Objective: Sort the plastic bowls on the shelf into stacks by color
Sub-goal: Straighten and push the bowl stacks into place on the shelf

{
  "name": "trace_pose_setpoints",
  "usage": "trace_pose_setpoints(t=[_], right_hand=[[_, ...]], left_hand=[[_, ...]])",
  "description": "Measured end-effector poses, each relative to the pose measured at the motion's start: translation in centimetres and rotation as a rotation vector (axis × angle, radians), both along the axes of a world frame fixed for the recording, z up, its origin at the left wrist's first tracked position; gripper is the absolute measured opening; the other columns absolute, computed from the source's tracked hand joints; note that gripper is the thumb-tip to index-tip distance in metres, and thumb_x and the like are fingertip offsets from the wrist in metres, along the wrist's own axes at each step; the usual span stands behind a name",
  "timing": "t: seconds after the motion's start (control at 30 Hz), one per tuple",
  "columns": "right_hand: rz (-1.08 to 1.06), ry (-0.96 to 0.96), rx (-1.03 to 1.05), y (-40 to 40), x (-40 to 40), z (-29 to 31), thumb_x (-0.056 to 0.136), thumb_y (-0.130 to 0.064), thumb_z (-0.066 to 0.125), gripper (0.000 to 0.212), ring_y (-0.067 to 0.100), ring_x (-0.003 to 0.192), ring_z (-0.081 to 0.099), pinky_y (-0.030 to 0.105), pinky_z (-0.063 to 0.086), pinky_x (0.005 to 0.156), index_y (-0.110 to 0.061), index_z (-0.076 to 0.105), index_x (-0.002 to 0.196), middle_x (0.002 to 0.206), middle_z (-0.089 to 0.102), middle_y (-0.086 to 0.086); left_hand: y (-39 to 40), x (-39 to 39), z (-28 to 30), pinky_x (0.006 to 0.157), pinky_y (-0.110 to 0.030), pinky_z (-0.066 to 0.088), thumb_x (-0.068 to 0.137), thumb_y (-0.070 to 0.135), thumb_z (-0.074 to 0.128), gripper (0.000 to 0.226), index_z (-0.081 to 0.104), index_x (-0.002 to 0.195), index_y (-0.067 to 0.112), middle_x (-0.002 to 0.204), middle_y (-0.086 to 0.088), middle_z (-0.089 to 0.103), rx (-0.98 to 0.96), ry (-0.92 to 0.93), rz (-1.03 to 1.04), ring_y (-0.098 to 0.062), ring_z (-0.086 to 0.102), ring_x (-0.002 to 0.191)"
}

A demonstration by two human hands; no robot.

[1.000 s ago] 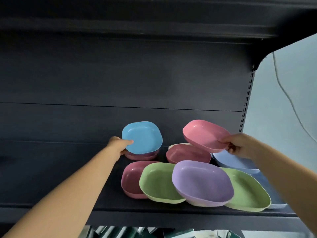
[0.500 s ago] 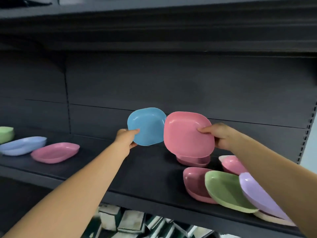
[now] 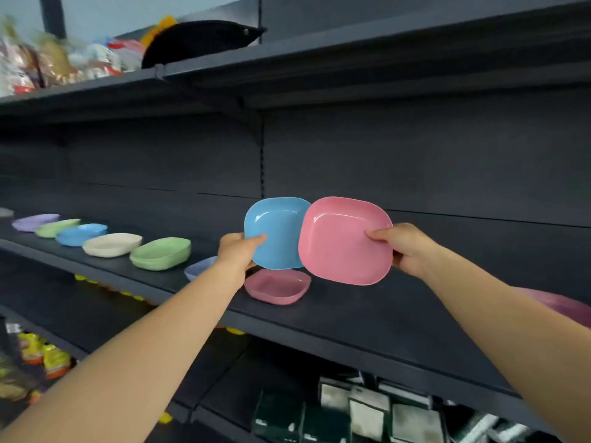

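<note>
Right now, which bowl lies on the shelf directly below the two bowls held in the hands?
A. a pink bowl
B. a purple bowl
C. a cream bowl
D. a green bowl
A: a pink bowl rests on the shelf just under the blue bowl in the left hand and the pink held bowl in the right hand.

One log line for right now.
left hand: holds blue plastic bowl | right hand: holds pink plastic bowl | both above shelf
</note>
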State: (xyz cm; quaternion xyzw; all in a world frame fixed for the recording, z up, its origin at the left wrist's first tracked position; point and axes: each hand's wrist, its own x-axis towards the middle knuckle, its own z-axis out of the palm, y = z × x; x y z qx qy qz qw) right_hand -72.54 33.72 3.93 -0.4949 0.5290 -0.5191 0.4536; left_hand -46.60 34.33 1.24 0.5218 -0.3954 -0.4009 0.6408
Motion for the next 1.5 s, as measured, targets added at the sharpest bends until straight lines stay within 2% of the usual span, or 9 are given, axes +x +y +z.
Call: trace_pose_setpoints(t=[0.13, 0.33, 0.5, 0.7, 0.87, 1.0, 1.17, 1.37, 1.5], right_hand=[[0.013, -0.04, 0.022, -1.3, 7.3, -1.7, 0.087, -0.007, 0.065, 0.034, 0.022, 0.08, 0.062, 0.03, 0.05, 0.058, 0.0, 0.056, 0.119, 0.096, 0.064, 0.008], [-0.018, -0.055, 0.05, -3.8, 12.9, -2.3, 0.088, -0.008, 0.064, 0.031, 0.022, 0.083, 0.06, 0.03, 0.05, 0.06, -0.002, 0.054, 0.116, 0.097, 0.062, 0.008], [-0.116, -0.011, 0.076, -6.7, 13.7, -4.3, 0.083, -0.004, 0.068, 0.027, 0.027, 0.087, 0.061, 0.035, 0.052, 0.07, -0.002, 0.057, 0.108, 0.096, 0.062, 0.011], [-0.234, 0.08, 0.156, -10.9, 13.8, -8.2, 0.08, 0.004, 0.069, 0.019, 0.023, 0.067, 0.057, 0.029, 0.046, 0.054, 0.002, 0.061, 0.097, 0.078, 0.06, 0.011], [-0.274, 0.232, 0.198, -13.7, 13.5, -10.7, 0.074, 0.006, 0.07, 0.017, 0.03, 0.078, 0.06, 0.042, 0.054, 0.074, 0.003, 0.066, 0.09, 0.09, 0.066, 0.02], [-0.259, 0.353, 0.198, -14.0, 13.4, -12.3, 0.068, 0.005, 0.074, 0.027, 0.025, 0.071, 0.057, 0.028, 0.044, 0.059, 0.002, 0.068, 0.095, 0.08, 0.065, 0.012], [-0.257, 0.365, 0.169, -13.4, 13.5, -13.2, 0.069, 0.008, 0.074, 0.033, 0.018, 0.075, 0.058, 0.022, 0.042, 0.056, -0.004, 0.067, 0.098, 0.088, 0.065, 0.008], [-0.258, 0.386, 0.08, -13.0, 13.6, -12.6, 0.07, -0.015, 0.083, 0.035, 0.02, 0.086, 0.061, 0.026, 0.045, 0.076, -0.008, 0.065, 0.099, 0.1, 0.066, 0.011], [-0.226, 0.375, -0.039, -12.6, 15.9, -10.1, 0.074, -0.036, 0.079, 0.043, 0.013, 0.091, 0.059, 0.025, 0.042, 0.081, -0.019, 0.061, 0.109, 0.103, 0.061, 0.002]], left_hand=[[-0.7, 7.4, -0.8, 0.081, -0.035, 0.051, 0.086, 0.011, 0.066, 0.012, 0.061, 0.097, 0.008, 0.099, -0.011, 0.065, 0.018, -0.044, 0.047, -0.026, 0.061, 0.091], [-3.1, 14.4, -1.9, 0.07, -0.031, 0.052, 0.087, 0.008, 0.064, 0.012, 0.056, 0.078, 0.012, 0.097, -0.009, 0.061, 0.026, -0.014, 0.088, -0.025, 0.059, 0.089], [-6.3, 17.9, -4.4, 0.082, -0.036, 0.051, 0.088, 0.006, 0.063, 0.01, 0.058, 0.097, 0.009, 0.102, -0.009, 0.06, 0.067, 0.079, 0.089, -0.024, 0.058, 0.094], [-11.2, 20.4, -6.6, 0.082, -0.035, 0.049, 0.087, 0.004, 0.064, 0.021, 0.059, 0.107, 0.006, 0.106, -0.01, 0.06, 0.116, 0.127, 0.082, -0.025, 0.058, 0.095], [-15.0, 20.8, -7.1, 0.081, -0.036, 0.048, 0.086, 0.004, 0.064, 0.018, 0.059, 0.102, 0.01, 0.106, -0.012, 0.062, 0.139, 0.105, 0.043, -0.027, 0.058, 0.093], [-17.2, 20.1, -7.3, 0.072, -0.034, 0.049, 0.086, 0.005, 0.065, 0.021, 0.06, 0.107, 0.007, 0.104, -0.011, 0.062, 0.134, 0.066, -0.015, -0.028, 0.059, 0.091], [-18.5, 18.7, -7.1, 0.078, -0.034, 0.048, 0.087, 0.004, 0.064, 0.026, 0.06, 0.112, 0.004, 0.104, -0.011, 0.062, 0.109, 0.072, -0.08, -0.027, 0.059, 0.092], [-18.9, 17.4, -6.4, 0.076, -0.035, 0.051, 0.086, 0.008, 0.066, 0.016, 0.063, 0.101, 0.008, 0.105, -0.01, 0.065, 0.071, -0.024, -0.188, -0.027, 0.062, 0.097], [-18.5, 16.8, -5.9, 0.066, -0.029, 0.051, 0.086, 0.012, 0.066, 0.006, 0.065, 0.092, 0.013, 0.1, -0.006, 0.068, 0.036, -0.128, -0.246, -0.023, 0.064, 0.091]])
